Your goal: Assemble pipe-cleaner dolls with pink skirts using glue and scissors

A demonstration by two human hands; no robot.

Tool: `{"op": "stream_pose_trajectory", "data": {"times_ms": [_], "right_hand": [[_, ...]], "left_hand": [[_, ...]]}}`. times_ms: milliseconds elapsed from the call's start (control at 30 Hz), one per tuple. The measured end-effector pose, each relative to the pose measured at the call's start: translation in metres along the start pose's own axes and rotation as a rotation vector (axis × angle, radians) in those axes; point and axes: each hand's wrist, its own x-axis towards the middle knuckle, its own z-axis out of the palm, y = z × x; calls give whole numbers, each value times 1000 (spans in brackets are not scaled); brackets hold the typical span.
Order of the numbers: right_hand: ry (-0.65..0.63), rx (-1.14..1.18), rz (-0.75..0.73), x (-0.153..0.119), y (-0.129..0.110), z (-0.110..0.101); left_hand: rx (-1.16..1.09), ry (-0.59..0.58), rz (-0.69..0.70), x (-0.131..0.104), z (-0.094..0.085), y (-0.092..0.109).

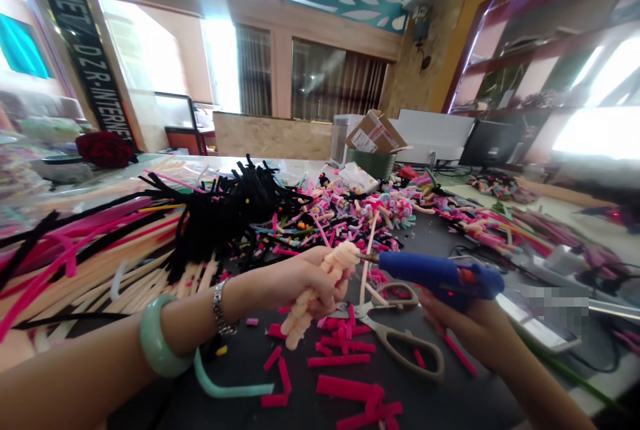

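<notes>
My left hand (313,283) is closed around a cream-coloured coiled piece of fuzzy pipe cleaner (299,325), which sticks out above and below the fist. A blue hot glue gun (425,273) is gripped in my right hand (465,323). Its nozzle points left and meets or nearly meets the top of the coil; I cannot tell whether they touch. Under the gun, scissors (405,343) with beige handles lie on the dark table, their blades partly hidden by my left hand. Cut pink pipe cleaner pieces (350,387) are scattered in front.
Bundles of black pipe cleaners (210,217) and long cream ones (150,283) lie at left. A heap of small colourful pieces (385,207) spreads behind my hands. A cardboard box (375,131) stands at the back. On the right are a phone-like device (537,323) and cables.
</notes>
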Motion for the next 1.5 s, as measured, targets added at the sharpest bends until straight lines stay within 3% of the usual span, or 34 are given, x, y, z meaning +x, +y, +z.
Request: {"op": "stream_pose_trajectory", "data": {"times_ms": [633, 900, 1233, 1500], "right_hand": [[-10, 48, 15, -2, -6, 1], [-16, 74, 26, -2, 4, -1], [-118, 265, 43, -2, -4, -4], [-82, 355, 72, -7, -8, -4]], "left_hand": [[143, 33, -47, 1, 1, 4], [494, 94, -43, -3, 8, 13], [833, 144, 220, -5, 16, 14], [1015, 155, 277, -8, 18, 14]]}}
